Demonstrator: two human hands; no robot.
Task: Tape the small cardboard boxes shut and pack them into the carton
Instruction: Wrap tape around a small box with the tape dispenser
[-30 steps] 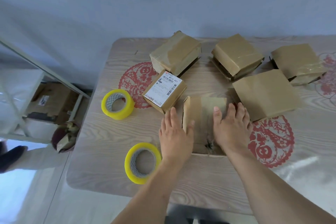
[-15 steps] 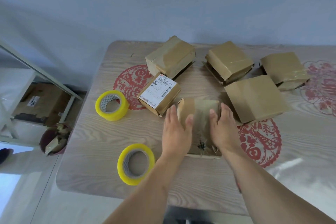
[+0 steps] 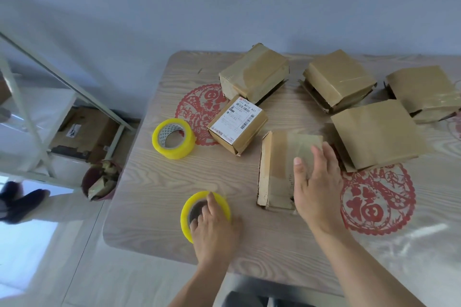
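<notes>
The table (image 3: pixel 159 189) is laid out as a taping station: five brown boxes are ranged along the far side, within reach. The small box being worked (image 3: pixel 279 167) lies flat at centre front, pinned under the right hand (image 3: pixel 316 189), fingers straight, nothing gripped, probably so the flaps stay shut. Its cardboard is worn, with old tape patches. The near tape roll (image 3: pixel 199 209) is grasped by the left hand (image 3: pixel 214 229), fingers curled over the rim (carton not in view).
</notes>
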